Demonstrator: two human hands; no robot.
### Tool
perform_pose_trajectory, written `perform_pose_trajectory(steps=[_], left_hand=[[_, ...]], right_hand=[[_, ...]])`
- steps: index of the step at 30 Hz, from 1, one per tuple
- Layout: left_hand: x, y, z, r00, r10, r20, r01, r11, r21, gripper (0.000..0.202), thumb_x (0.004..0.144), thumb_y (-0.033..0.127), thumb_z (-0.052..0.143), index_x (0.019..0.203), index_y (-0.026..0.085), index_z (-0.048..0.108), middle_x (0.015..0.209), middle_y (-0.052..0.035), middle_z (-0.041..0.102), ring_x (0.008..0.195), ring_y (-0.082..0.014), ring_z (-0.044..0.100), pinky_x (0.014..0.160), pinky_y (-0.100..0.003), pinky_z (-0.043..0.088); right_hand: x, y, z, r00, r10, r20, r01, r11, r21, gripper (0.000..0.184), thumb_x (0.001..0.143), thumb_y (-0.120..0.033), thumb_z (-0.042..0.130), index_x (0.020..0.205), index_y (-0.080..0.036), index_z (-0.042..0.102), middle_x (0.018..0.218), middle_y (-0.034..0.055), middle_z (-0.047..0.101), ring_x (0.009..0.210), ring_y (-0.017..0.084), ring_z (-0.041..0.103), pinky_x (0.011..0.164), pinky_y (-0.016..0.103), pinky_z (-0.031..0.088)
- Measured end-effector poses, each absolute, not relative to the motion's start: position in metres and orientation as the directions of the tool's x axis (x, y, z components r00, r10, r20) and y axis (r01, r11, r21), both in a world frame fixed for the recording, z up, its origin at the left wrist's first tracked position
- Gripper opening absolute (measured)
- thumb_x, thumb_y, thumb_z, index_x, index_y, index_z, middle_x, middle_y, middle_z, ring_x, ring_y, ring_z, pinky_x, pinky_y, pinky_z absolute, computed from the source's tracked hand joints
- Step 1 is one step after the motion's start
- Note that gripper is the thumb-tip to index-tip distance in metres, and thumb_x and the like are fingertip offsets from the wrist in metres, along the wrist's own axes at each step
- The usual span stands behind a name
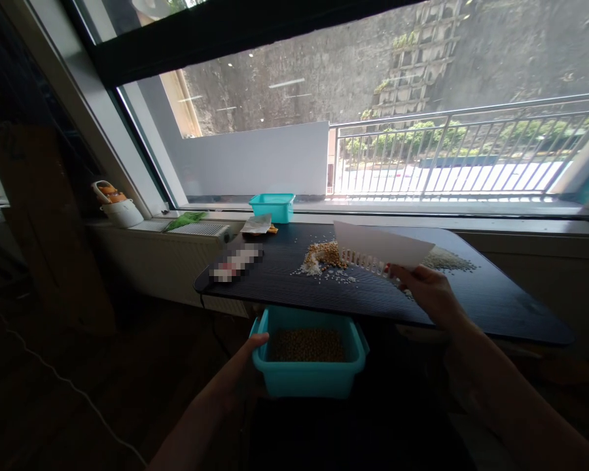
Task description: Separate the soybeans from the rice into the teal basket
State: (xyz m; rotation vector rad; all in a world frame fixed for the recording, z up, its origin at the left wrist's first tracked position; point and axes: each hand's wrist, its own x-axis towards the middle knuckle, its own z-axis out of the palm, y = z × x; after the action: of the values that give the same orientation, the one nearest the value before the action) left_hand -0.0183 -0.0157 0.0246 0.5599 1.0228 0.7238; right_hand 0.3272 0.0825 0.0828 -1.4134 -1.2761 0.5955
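My left hand (258, 344) grips the left side of a turquoise plastic basin (309, 383), its thumb over the rim. Yellow-brown beans (309, 345) cover the basin's bottom, just below the table's front edge. Between the fingers of my right hand (425, 284) is a sheet of white paper (380, 243) with a row of slots cut along its lower edge. Those slots stand at the right side of a pile of beans mixed with white grains (324, 255). Behind the right hand lies a second pile, of pale grains (446, 260).
Everything stands on or by a dark table (275, 281). A second turquoise basin (273, 207) sits at the back near the window, beside a crumpled packet (258, 225). At left are a radiator (177, 252), a white pot (122, 212) and a cardboard box (49, 229).
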Motion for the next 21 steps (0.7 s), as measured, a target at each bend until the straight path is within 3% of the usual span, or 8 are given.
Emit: perform_pose_trajectory(steps=[3,11,21], left_hand=[[-0.013,-0.015,0.020,0.338,0.752,-0.566,-0.273,0.654,0.706,0.079,0.075,0.060,0.051,0.139,0.017,0.033,0.121,-0.0171,0.055,0.110,-0.0321,0.053,0.083,-0.046,0.046],[0.004,-0.010,0.009,0.372,0.724,-0.581,-0.273,0.683,0.677,0.081,0.072,0.060,0.055,0.140,0.022,0.032,0.129,-0.0168,0.050,0.113,-0.0335,0.049,0.082,-0.047,0.046],[0.013,-0.014,0.022,0.400,0.737,-0.545,-0.261,0.661,0.703,0.077,0.075,0.058,0.053,0.139,0.022,0.033,0.129,-0.0158,0.050,0.111,-0.0314,0.051,0.083,-0.046,0.047]], right_hand=[[0.344,0.090,0.086,0.363,0.877,0.314,0.428,0.142,-0.893,0.026,0.067,-0.045,0.065,0.070,-0.020,0.072,0.067,0.0051,0.069,0.056,0.017,0.057,0.053,0.029,0.046],[0.361,0.096,0.071,0.348,0.852,0.391,0.581,0.132,-0.803,0.039,0.068,-0.050,0.060,0.077,-0.014,0.074,0.061,0.0045,0.067,0.064,0.021,0.060,0.055,0.028,0.042],[0.357,0.098,0.061,0.305,0.873,0.380,0.604,0.131,-0.786,0.043,0.068,-0.054,0.059,0.074,-0.014,0.074,0.057,0.0046,0.066,0.059,0.020,0.059,0.052,0.027,0.040]])
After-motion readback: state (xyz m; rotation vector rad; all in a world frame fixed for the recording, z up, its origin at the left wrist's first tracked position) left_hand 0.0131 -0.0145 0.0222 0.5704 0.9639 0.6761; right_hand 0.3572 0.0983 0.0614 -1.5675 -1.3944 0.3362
